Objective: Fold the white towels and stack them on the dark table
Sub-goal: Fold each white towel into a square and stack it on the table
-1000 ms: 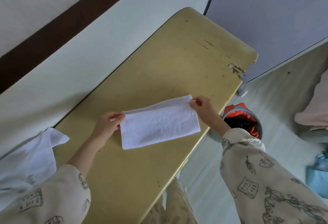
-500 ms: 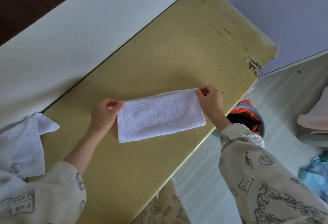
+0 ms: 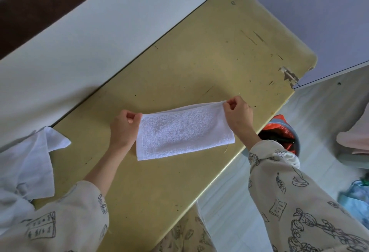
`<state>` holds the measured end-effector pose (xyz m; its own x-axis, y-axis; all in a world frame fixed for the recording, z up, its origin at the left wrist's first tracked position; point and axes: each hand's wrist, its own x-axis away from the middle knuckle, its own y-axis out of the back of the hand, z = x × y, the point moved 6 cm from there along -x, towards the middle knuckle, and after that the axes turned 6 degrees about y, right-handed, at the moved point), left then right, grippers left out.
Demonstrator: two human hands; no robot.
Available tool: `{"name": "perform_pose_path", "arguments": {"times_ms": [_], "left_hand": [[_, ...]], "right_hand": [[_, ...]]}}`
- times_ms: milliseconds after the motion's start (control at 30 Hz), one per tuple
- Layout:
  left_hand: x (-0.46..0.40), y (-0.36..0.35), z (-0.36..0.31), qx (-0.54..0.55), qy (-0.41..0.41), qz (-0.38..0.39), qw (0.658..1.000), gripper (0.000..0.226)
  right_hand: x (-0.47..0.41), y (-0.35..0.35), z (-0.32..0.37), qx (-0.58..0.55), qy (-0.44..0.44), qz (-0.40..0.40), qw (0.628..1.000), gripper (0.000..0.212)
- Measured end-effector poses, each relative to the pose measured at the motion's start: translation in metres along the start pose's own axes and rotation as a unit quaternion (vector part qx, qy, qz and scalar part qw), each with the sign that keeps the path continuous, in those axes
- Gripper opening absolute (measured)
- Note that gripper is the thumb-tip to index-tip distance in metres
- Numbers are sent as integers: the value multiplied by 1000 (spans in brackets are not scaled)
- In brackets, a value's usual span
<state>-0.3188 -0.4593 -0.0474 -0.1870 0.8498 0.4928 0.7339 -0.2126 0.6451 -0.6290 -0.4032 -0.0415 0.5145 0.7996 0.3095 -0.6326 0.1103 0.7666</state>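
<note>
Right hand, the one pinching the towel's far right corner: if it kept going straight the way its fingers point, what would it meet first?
Probably only bare tabletop, then the white wall beyond; height above it is unclear.

One head-worn camera looks steeply down, close over the yellowish surface (image 3: 199,62), tilted so its edges run diagonally; the wall lies far left, the floor (image 3: 319,112) right, perhaps slightly blurred.

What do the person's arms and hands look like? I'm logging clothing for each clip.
Both arms wear loose cream fabric sleeves printed with dark line drawings of books, leaves and plants, pushed up the forearms. The left hand and right hand are bare: no gloves, rings or watch visible.
</note>
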Motion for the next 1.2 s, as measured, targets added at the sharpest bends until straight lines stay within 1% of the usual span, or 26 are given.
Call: {"name": "perform_pose_path", "arguments": {"times_ms": [67, 133, 200, 233, 267, 300, 367, 433, 500, 633, 767, 933, 1200], "left_hand": [[1, -2, -1, -8, 4, -1, 1000, 20], [2, -2, -3, -43, 2, 0, 999, 21], [4, 1, -8, -135, -20, -31, 990, 22], [6, 3, -12, -179, -50, -58, 981, 22], [7, 3, -17, -206, -91, -81, 971, 20], [10, 0, -25, -216, -137, -90, 962, 17], [16, -14, -42, -220, -226, -68, 946, 12], [22, -34, -58, -222, -288, -29, 931, 10], [24, -51, -70, -220, -312, 3, 924, 10], [18, -71, -79, -223, -297, 53, 927, 14], [16, -75, -79, -235, -278, 81, 928, 17], [11, -75, -76, -246, -246, 81, 934, 17], [13, -74, -79, -224, -273, 73, 933, 13]], "right_hand": [[-1, -1, 1, 6, 3, 2, 1000, 13], [-1, -1, 3, 10, 9, -1, 1000, 12], [1, -1, 5, 18, 19, -16, 1000, 14], [3, 1, 8, 28, 36, -33, 998, 17], [6, 2, 13, 45, 76, -58, 994, 20], [10, 3, 20, 66, 134, -81, 985, 21], [16, -2, 37, 109, 252, -101, 956, 20], [17, -17, 49, 153, 313, -47, 936, 19], [16, -30, 59, 182, 337, 12, 924, 17], [11, -41, 64, 208, 334, 85, 915, 13], [7, -40, 68, 214, 338, 117, 909, 16], [3, -46, 67, 227, 319, 159, 906, 16], [-1, -50, 68, 244, 300, 182, 904, 17]]}}
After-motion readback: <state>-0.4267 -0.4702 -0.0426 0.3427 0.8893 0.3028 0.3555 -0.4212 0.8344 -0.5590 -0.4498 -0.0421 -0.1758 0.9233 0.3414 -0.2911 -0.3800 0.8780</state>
